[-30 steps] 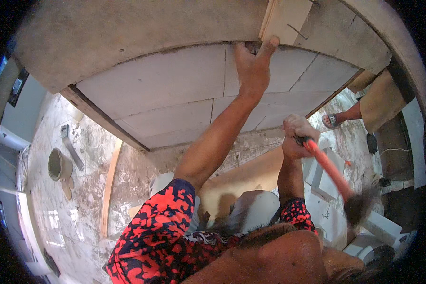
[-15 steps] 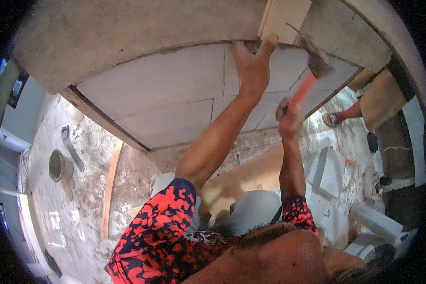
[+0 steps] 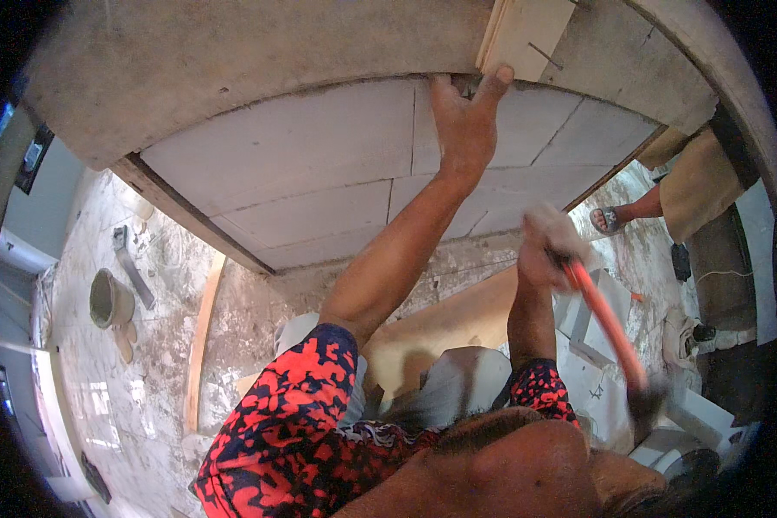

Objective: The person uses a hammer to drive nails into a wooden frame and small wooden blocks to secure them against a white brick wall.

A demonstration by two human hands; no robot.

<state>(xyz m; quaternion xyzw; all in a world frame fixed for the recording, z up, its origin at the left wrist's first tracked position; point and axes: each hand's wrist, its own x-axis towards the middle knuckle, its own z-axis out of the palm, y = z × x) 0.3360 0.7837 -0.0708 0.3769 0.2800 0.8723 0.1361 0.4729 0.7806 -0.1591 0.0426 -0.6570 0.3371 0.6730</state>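
Note:
A short light wooden board (image 3: 527, 39) lies against the rough grey slab, with a nail (image 3: 545, 56) sticking out of it at a slant. Raised to the slab's edge, my left hand (image 3: 466, 129) presses its thumb on the board's lower end and steadies it; some of its fingers are hidden at the gap there. My right hand (image 3: 551, 246), blurred by motion, is wrapped round the orange-red handle of a hammer (image 3: 609, 324). The hammer's dark head is smeared and hangs low at the right, well apart from the nail.
Pale wall blocks (image 3: 319, 142) with dark joints fill the space below the grey slab (image 3: 259, 52). A bucket (image 3: 110, 300) and a wooden strip (image 3: 204, 345) are on the dirty floor at left. White blocks (image 3: 600, 380) lie at right, near another person's foot (image 3: 607, 220).
The hammer has swung from near the nail down and back to the right, its head now low. My right hand has dropped slightly; my left hand stays at the board.

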